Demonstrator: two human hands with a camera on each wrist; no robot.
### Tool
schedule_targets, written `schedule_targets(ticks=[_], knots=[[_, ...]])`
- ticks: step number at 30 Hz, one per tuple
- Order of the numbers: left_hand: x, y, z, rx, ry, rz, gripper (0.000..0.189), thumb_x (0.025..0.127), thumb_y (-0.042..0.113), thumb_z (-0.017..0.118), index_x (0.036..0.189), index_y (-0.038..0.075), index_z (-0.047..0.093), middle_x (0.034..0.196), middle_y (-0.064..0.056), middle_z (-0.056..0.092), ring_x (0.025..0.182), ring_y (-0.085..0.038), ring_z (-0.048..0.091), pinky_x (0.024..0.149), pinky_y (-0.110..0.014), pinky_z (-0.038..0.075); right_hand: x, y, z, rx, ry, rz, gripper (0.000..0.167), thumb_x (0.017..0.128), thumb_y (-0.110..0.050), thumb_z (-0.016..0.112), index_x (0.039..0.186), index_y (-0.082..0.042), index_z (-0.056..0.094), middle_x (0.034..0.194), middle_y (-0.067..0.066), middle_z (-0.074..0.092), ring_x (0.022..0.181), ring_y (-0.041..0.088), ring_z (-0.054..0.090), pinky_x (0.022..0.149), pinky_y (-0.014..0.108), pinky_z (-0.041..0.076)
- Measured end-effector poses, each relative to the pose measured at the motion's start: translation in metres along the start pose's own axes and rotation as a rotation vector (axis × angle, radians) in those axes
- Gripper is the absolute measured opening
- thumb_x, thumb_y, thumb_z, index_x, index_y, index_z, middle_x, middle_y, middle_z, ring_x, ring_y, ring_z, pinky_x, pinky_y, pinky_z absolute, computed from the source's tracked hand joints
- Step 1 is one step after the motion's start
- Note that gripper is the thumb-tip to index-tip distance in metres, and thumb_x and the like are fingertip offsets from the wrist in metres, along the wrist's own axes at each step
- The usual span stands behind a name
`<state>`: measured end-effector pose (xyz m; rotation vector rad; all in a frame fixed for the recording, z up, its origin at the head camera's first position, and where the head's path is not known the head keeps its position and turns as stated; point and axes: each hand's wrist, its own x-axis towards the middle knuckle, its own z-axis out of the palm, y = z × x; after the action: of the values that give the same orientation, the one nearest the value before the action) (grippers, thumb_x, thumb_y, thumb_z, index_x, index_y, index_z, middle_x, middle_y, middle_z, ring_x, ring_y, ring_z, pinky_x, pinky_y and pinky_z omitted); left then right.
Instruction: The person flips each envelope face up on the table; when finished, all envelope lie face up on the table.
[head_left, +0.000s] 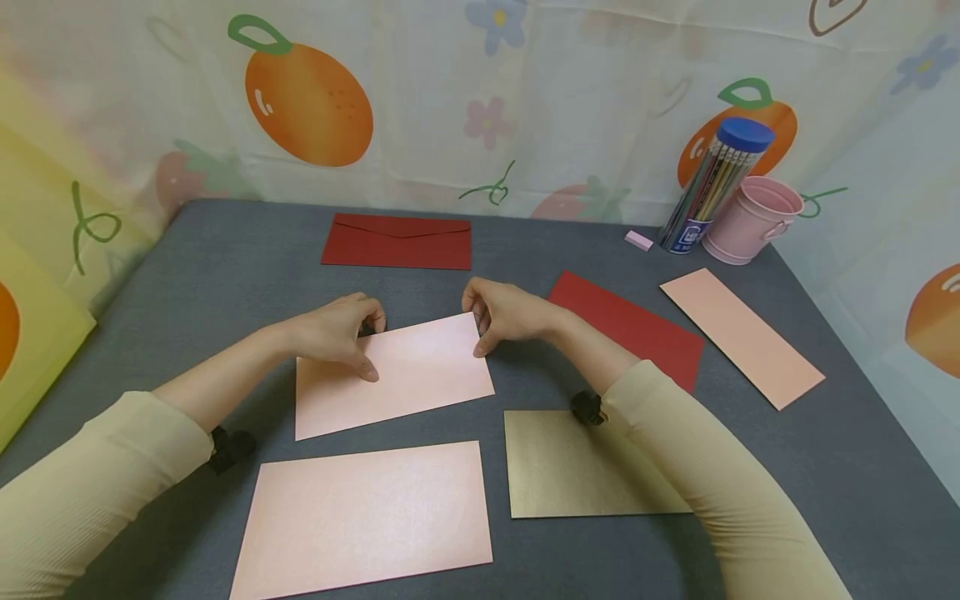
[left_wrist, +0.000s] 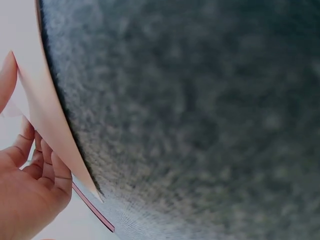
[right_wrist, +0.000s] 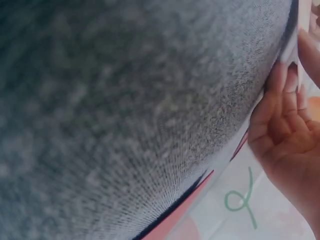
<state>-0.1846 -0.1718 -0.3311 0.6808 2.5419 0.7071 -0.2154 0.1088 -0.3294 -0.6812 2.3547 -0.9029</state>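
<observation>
A pale pink paper rectangle (head_left: 420,358), about envelope size, is tilted slightly over the dark table. My left hand (head_left: 333,333) grips its upper edge, thumb on the front face and fingers curled behind. In the left wrist view, the thumb and fingers of that left hand (left_wrist: 32,185) lie on either side of the paper (left_wrist: 55,115). At the upper right corner, my right hand (head_left: 517,312) pinches the paper's edge between thumb and fingers. The right wrist view shows this right hand (right_wrist: 290,125) with curled fingers beside the paper's edge.
A larger pink paper rectangle (head_left: 367,517) lies nearest me, with a gold one (head_left: 570,467) beside it under my right forearm. Behind are a red envelope (head_left: 397,242) and a red sheet (head_left: 630,325). Rightward lie a narrow pink piece (head_left: 742,333), eraser (head_left: 638,241), pencil tube (head_left: 712,187) and pink bucket (head_left: 750,225).
</observation>
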Motion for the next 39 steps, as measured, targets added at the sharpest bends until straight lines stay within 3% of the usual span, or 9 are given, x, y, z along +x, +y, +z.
schedule_targets(ticks=[3,6,12,16,22,25,30,34,39], knots=[[0.001,0.000,-0.002,-0.015,-0.013,-0.004,0.050,0.067,0.021,0.091,0.096,0.005,0.053,0.098,-0.011,0.049,0.094,-0.023,0.045,0.074,-0.030,0.038,-0.001,0.002,-0.002,0.122,-0.010,0.007,0.050,0.078,0.005,0.076,0.116,-0.003,0.045,0.088,0.007,0.054,0.077,0.017,0.061,0.070,0.025,0.051],[0.001,-0.002,-0.006,-0.072,-0.037,-0.014,0.048,0.071,0.019,0.088,0.098,0.003,0.052,0.093,-0.009,0.050,0.089,-0.021,0.047,0.071,-0.029,0.039,-0.003,0.002,-0.005,0.208,-0.025,0.033,0.045,0.085,0.005,0.069,0.121,-0.002,0.042,0.090,0.006,0.053,0.072,0.016,0.066,0.069,0.027,0.055],[-0.002,-0.015,-0.024,-0.222,-0.074,-0.059,0.039,0.079,0.016,0.081,0.103,0.003,0.053,0.088,-0.004,0.052,0.086,-0.017,0.048,0.071,-0.026,0.041,-0.006,0.008,-0.016,0.271,-0.015,0.117,0.045,0.091,0.000,0.064,0.131,-0.001,0.043,0.101,0.009,0.053,0.079,0.019,0.068,0.078,0.032,0.060],[-0.005,-0.026,-0.036,-0.303,-0.075,-0.114,0.038,0.083,0.018,0.078,0.108,0.002,0.054,0.088,-0.001,0.056,0.084,-0.014,0.053,0.074,-0.026,0.046,-0.010,0.014,-0.026,0.287,0.010,0.139,0.044,0.093,0.000,0.062,0.132,0.000,0.043,0.100,0.008,0.052,0.079,0.018,0.067,0.076,0.030,0.059],[-0.007,-0.041,-0.044,-0.453,-0.036,-0.216,0.050,0.090,0.023,0.073,0.126,0.000,0.048,0.099,0.004,0.059,0.090,-0.009,0.060,0.084,-0.025,0.053,-0.012,0.022,-0.038,0.330,0.037,0.135,0.042,0.094,0.001,0.061,0.131,0.001,0.041,0.098,0.006,0.049,0.080,0.019,0.065,0.075,0.030,0.058],[-0.006,-0.045,-0.045,-0.540,-0.012,-0.250,0.049,0.092,0.025,0.070,0.126,0.001,0.044,0.099,0.006,0.059,0.094,-0.006,0.061,0.087,-0.021,0.054,-0.013,0.024,-0.042,0.353,0.064,0.138,0.041,0.094,0.001,0.060,0.130,0.000,0.041,0.098,0.007,0.048,0.079,0.018,0.064,0.075,0.030,0.058],[-0.007,-0.046,-0.046,-0.655,0.012,-0.249,0.036,0.095,0.023,0.065,0.118,0.002,0.045,0.098,0.008,0.059,0.092,-0.004,0.061,0.087,-0.019,0.055,-0.015,0.027,-0.050,0.419,0.120,0.133,0.041,0.093,0.002,0.061,0.129,0.001,0.042,0.097,0.008,0.047,0.075,0.017,0.060,0.072,0.029,0.058],[-0.008,-0.047,-0.047,-0.709,0.011,-0.240,0.033,0.098,0.020,0.061,0.119,0.000,0.045,0.098,0.008,0.057,0.090,-0.001,0.062,0.087,-0.018,0.056,-0.014,0.026,-0.053,0.479,0.171,0.154,0.046,0.094,0.001,0.060,0.136,0.002,0.040,0.098,0.007,0.050,0.077,0.015,0.062,0.070,0.024,0.057],[-0.008,-0.052,-0.048,-0.743,0.057,-0.243,0.031,0.099,0.020,0.059,0.119,0.001,0.045,0.098,0.010,0.057,0.089,0.001,0.062,0.088,-0.017,0.056,-0.011,0.024,-0.053,0.559,0.251,0.217,0.050,0.097,-0.012,0.062,0.143,-0.002,0.044,0.105,0.005,0.061,0.088,0.014,0.064,0.079,0.023,0.057]])
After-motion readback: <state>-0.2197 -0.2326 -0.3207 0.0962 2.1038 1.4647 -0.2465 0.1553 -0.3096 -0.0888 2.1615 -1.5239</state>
